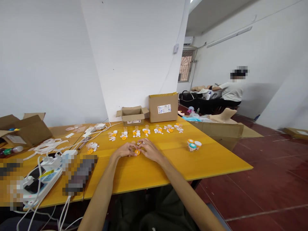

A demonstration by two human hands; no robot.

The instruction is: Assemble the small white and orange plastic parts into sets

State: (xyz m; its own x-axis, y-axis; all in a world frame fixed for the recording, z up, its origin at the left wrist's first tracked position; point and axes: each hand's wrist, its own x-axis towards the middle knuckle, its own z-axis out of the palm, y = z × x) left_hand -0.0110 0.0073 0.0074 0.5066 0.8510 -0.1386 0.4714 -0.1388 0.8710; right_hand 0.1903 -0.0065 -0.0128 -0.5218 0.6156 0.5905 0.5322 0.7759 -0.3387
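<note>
Both my hands meet over the table's middle. Between their fingertips is a small orange round cap-like piece (137, 152) with a whitish bit at its centre. My left hand (127, 149) grips its left side, fingers curled. From the right, my right hand (149, 150) pinches at the same piece, its fingers bent. Just beyond the hands runs a row of small clusters: clear plastic cups (146, 127), orange rings (124, 138) and white small parts (138, 134). A similar cluster (92, 147) lies left of my left hand. What is under my fingers is partly hidden.
Capped small cups (193, 145) stand on the right of the yellow table (211, 160). Behind are an open carton (133, 118) and a taller box (163, 109). A power strip (49, 179) with cables lies left, near another carton (29, 131). A person (232, 89) sits far right.
</note>
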